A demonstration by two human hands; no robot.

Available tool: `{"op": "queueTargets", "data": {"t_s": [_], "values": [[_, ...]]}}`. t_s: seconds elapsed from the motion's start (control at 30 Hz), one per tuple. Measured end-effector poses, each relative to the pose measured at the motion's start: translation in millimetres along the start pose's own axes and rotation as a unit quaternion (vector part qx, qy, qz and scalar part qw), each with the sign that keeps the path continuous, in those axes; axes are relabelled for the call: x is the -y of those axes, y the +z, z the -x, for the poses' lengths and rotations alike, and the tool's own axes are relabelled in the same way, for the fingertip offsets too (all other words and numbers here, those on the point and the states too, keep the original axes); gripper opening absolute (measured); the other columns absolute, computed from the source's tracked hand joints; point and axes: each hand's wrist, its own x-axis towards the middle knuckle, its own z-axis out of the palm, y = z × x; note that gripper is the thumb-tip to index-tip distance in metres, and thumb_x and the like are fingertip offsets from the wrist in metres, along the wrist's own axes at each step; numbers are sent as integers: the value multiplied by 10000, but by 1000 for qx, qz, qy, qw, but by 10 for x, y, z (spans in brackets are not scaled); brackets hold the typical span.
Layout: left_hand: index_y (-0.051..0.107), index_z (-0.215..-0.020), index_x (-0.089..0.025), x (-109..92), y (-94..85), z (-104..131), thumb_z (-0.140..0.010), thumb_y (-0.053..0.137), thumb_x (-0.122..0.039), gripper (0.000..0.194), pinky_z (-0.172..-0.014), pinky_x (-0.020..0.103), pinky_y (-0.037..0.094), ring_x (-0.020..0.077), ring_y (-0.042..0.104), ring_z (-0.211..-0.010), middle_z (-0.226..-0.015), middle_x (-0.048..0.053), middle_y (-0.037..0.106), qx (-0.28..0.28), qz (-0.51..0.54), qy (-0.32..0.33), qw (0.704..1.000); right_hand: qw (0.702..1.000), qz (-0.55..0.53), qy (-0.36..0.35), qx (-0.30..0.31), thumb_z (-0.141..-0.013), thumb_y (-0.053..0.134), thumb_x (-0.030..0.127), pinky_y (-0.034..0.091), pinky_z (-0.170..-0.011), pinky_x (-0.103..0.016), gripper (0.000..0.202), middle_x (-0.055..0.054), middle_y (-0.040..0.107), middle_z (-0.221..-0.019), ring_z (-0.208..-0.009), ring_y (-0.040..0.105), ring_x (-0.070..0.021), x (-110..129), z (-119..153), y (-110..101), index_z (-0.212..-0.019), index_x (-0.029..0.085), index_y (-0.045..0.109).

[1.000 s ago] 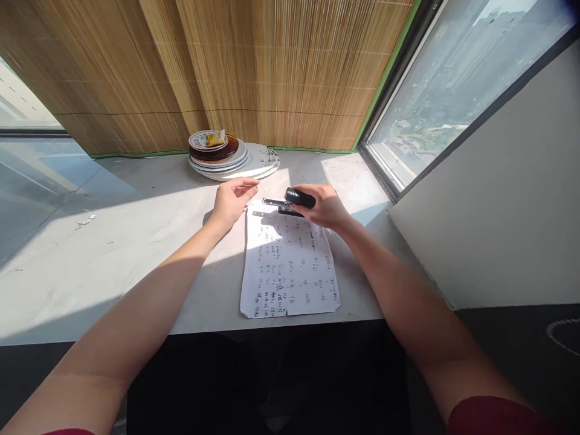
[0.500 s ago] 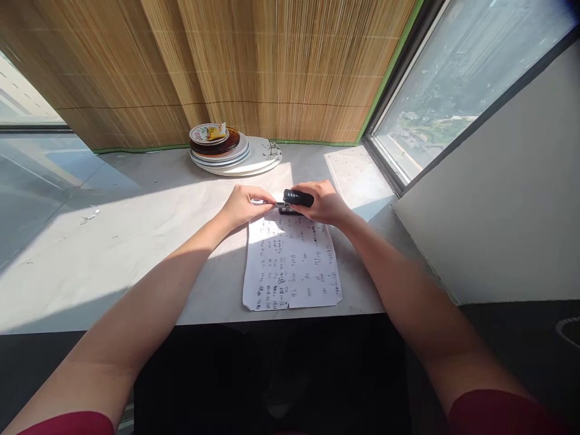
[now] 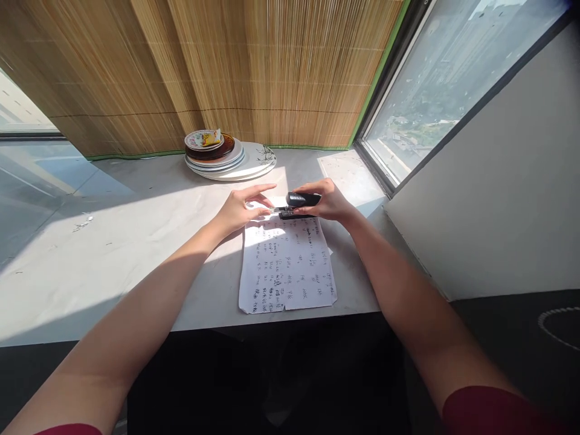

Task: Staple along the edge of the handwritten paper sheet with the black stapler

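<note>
A black stapler (image 3: 302, 200) lies over the top end of a sheet of handwritten paper (image 3: 290, 272), its jaws apart and a silver metal piece sticking out to the left. Gripping the stapler from its right end is my right hand (image 3: 330, 200), thumb below and fingers on top. My left hand (image 3: 240, 206) is at the other end, index finger stretched out and thumb spread from it. The left thumb tip is at the metal piece; whether it touches is hard to tell.
Stacked plates (image 3: 212, 157) stand at the back by a bamboo blind (image 3: 226, 72), a small yellow packet (image 3: 211, 139) on top. White scraps (image 3: 84, 223) lie on the left of the pale counter (image 3: 136, 241). A window (image 3: 408, 121) and white wall (image 3: 498, 199) bound the right side.
My left fingers have spread apart from their pinch at the stapler's metal piece. My right hand still holds the stapler, and more of its black base shows. The view has shifted slightly.
</note>
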Motion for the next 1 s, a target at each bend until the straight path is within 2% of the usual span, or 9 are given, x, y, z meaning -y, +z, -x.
{"op": "queueTargets", "data": {"t_s": [0.1,0.27,0.37,0.47,0.57,0.7,0.8,0.9,1.0], "values": [[708,-1387,-247,-51,84,21,-731,870,-157,682,-1017,433,620,287,755,-1128,-1100,76,811,9,-18,28,999,998,-13,-64,27,-824,854,531,550,-788,-398,345,-29,755,-934,-849,668,-210,124,-17,140,-1067,287,831],[739,-1271,-246,79,54,-57,-829,855,-334,465,-1007,468,612,297,730,-1149,-1251,104,773,85,-93,94,988,989,-45,-134,43,-906,798,496,538,-793,-383,294,-40,760,-970,-838,663,-190,212,-34,288,-1094,272,828],[709,-1371,-264,210,-14,-127,-908,784,-443,502,-1156,545,512,331,650,-1315,-1418,125,714,102,-163,121,974,993,-36,-106,23,-876,835,519,533,-771,-383,342,-40,747,-929,-815,645,-194,155,-39,185,-1102,263,821],[687,-1444,-312,284,-100,-139,-986,679,-491,492,-1261,606,367,357,519,-1479,-1581,97,612,149,-263,109,947,998,-6,-35,-45,-846,856,539,537,-755,-381,378,-53,749,-929,-833,649,-207,60,-35,-10,-1083,247,825],[782,-1273,-332,272,-203,-95,-1012,642,-501,341,-1268,626,324,357,502,-1484,-1590,61,596,181,-342,97,917,992,27,25,-122,-818,862,539,553,-786,-388,400,-70,773,-976,-897,684,-233,-50,-9,-191,-1069,228,831],[792,-951,-258,190,-206,-25,-1035,601,-434,273,-1212,580,389,311,589,-1320,-1413,90,663,104,-399,95,906,988,47,56,-139,-780,881,504,557,-822,-405,398,-74,798,-994,-931,715,-260,-210,52,-306,-1053,217,843],[773,-1172,-232,147,-64,12,-1050,600,-427,288,-1186,569,406,325,552,-1357,-1449,131,627,96,-404,92,905,991,57,66,-106,-754,904,501,557,-836,-413,408,-80,807,-1006,-937,724,-271,-288,81,-302,-1037,211,850],[638,-1489,-269,149,68,27,-1085,564,-453,450,-1242,600,319,363,427,-1506,-1629,124,521,155,-392,92,902,992,66,77,-74,-758,906,517,563,-856,-417,417,-77,807,-1023,-954,724,-274,-273,74,-264,-1051,226,850],[579,-1564,-336,182,114,15,-1108,507,-462,478,-1267,618,255,372,374,-1565,-1716,80,450,203,-395,98,890,996,61,61,-27,-798,880,505,570,-888,-415,359,-57,806,-1039,-947,725,-256,-180,45,-213,-1059,261,847]]}}
